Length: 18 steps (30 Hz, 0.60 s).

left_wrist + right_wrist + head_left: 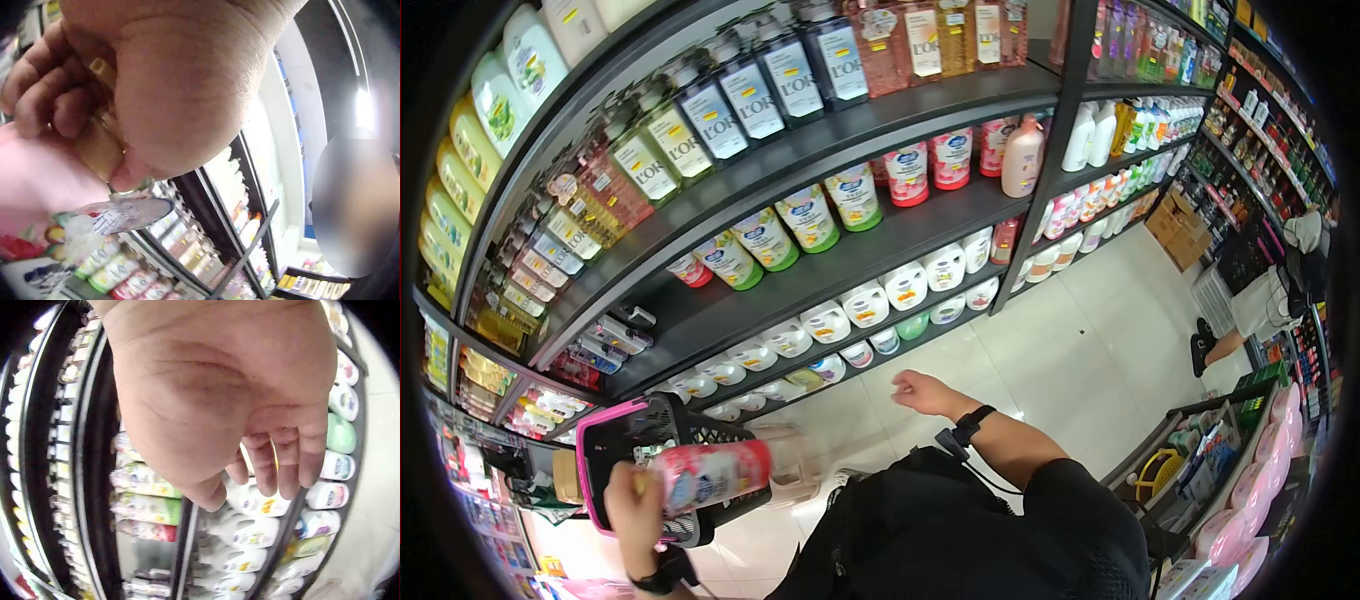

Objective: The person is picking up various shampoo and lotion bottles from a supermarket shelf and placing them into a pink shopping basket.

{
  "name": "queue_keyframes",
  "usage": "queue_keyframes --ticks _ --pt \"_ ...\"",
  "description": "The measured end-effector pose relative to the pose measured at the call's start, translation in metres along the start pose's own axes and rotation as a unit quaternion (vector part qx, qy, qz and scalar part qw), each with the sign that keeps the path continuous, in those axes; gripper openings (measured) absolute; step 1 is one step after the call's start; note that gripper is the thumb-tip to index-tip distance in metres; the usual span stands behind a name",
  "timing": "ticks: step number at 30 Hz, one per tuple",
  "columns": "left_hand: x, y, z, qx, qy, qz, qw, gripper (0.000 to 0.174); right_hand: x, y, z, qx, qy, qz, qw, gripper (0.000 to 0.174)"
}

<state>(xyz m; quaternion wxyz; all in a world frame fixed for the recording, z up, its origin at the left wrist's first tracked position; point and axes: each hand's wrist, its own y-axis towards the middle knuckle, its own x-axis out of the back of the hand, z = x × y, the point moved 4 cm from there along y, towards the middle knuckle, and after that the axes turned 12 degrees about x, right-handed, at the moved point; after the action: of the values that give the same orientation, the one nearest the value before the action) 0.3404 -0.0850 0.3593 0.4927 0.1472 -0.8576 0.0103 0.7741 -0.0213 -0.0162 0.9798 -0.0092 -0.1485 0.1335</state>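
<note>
A pink-and-red pump bottle with a floral label [712,476] hangs tilted over the basket's side, its neck gripped by my left hand [636,510]. In the left wrist view the fingers of my left hand [59,94] curl round the yellowish pump top [100,150], with the pink bottle body [37,169] below. A black basket with a pink rim [587,478] stands under and beside the bottle. My right hand [923,392] holds nothing, out in front of the lower shelves; in the right wrist view this hand [231,394] has relaxed, slightly bent fingers.
Dark shelves [820,140] carry rows of pump bottles and, lower down, white jugs [865,303]. Pink and green labelled bottles [806,219] line the middle shelf. A cardboard box [1178,232] and a person's leg [1222,348] are at the right, beyond the tiled floor [1060,350].
</note>
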Motion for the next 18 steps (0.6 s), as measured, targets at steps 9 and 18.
queue_keyframes --ticks 9,18 --pt "-0.152 -0.017 -0.203 -0.291 -0.008 0.202 0.935 0.028 0.08 -0.077 0.212 0.267 -0.036 0.003 0.963 0.074" --pt "-0.244 -0.008 -0.327 -0.489 0.058 0.342 0.8 0.036 0.141 -0.111 0.172 0.14 -0.036 -0.131 0.981 0.079"
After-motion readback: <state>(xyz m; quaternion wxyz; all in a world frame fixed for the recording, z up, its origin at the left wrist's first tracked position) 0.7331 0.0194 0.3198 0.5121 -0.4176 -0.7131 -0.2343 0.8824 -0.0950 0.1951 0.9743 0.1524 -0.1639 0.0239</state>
